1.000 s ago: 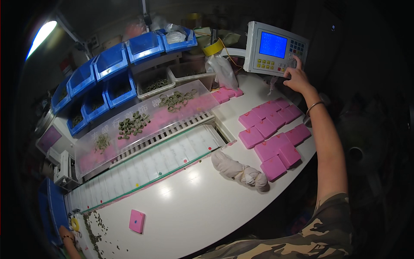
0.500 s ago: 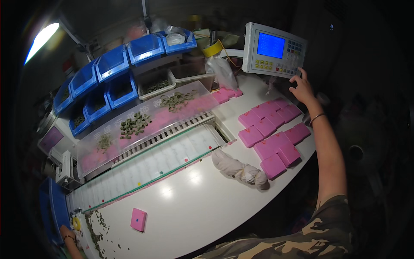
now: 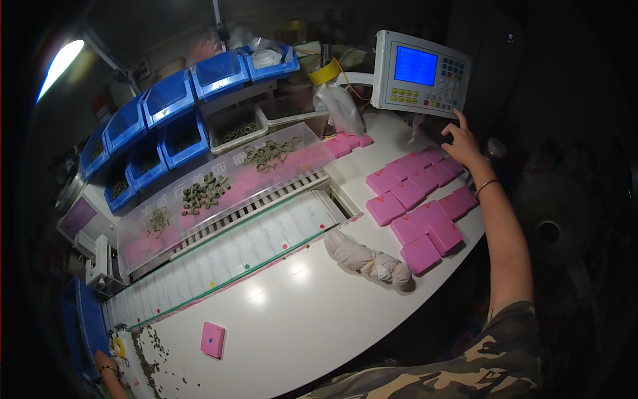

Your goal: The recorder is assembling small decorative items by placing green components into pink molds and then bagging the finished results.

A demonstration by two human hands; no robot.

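Note:
My right hand [image 3: 464, 147] is raised at the lower right corner of a control panel [image 3: 401, 104] with a lit blue screen [image 3: 416, 66]. Its index finger stretches up onto the panel's lowest keys, and the thumb stands apart; I see nothing held. Down at the far left, my left hand [image 3: 104, 362] rests by a blue bin [image 3: 90, 319] at the table's end. Its fingers are in shadow and hard to make out. Several pink blocks [image 3: 420, 225], some with red marks, lie in two groups on the white table below the panel.
A twisted cloth bundle [image 3: 369, 261] lies beside the blocks. One pink block [image 3: 212, 340] sits alone near the front, right of scattered green bits [image 3: 147, 362]. A glass-edged white strip [image 3: 226, 256], a clear cover [image 3: 143, 229] bearing green pieces, and blue bins [image 3: 169, 98] stand behind.
My right index fingertip has shifted slightly down and left against the panel's keys. The view has moved a little; my left hand stays by the blue bin.

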